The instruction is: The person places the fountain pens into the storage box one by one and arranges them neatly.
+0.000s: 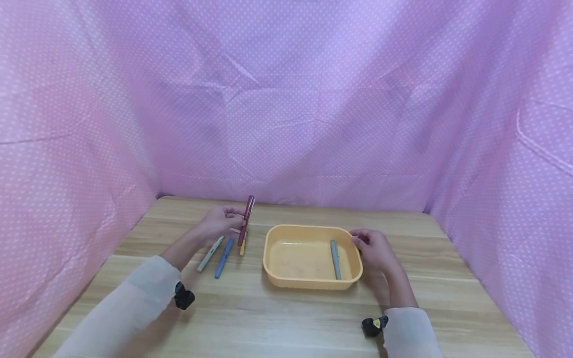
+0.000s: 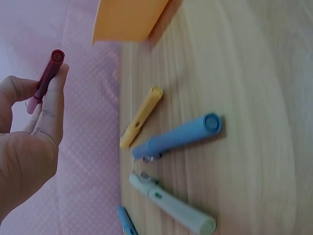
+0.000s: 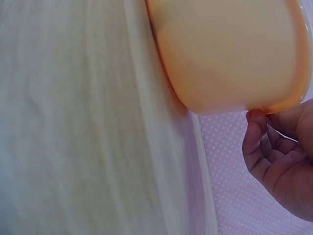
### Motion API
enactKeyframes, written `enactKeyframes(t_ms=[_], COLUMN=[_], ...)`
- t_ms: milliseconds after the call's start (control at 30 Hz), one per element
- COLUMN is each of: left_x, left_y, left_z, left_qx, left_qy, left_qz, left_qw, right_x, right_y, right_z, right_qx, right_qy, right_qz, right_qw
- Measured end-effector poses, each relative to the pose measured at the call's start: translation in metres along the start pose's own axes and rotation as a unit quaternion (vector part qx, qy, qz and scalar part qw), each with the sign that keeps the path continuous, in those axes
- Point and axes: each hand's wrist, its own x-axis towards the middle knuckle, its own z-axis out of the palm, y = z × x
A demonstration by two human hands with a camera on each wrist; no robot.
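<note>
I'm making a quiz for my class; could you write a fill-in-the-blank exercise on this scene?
The left hand holds a dark ____ pen.
The rim of the tray is gripped by the ____ hand.
In the head view, the blue pen lies between the pale green pen and the ____ pen.

Missing words: red; right; yellow.

One Wide, Two Tight

The head camera is looking forward and down from the near side, hanging well back and taking in the table and the pink curtain. Over to the left wrist camera: it's facing past the left hand, running sideways and close to the blue pen. The right wrist camera is shooting sideways too, tight on the tray and the right hand. Head and left wrist are sharing the blue pen; all three are catching the tray!
</note>
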Motion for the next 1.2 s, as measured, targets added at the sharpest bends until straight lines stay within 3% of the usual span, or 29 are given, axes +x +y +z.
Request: enactKeyframes(t_ms=[233,567,967,1200], left_x=[0.001,0.015,0.029,0.035], left_y=[0.005,0.012,0.009,0.011], left_z=[0.018,0.059,0.093,0.109], left_qx=[-0.004,-0.037,-0.025,-0.005], left_qy=[-0.029,-0.033,-0.081,-0.085], left_qz=[0.001,0.008,0.015,0.01], left_qw=[0.9996,0.9988,0.9963,0.9963], right_x=[0.004,0.004,-0.001,0.002], right_y=[-0.001,-0.002,0.002,0.001], right_z=[0.001,0.001,0.001,0.002], right_qx=[0.003,0.002,-0.022,-0.013], right_qy=[0.0,0.003,0.003,0.004], right_qz=[-0.006,-0.003,0.002,-0.003], right_qw=[1.0,1.0,0.9998,0.9999])
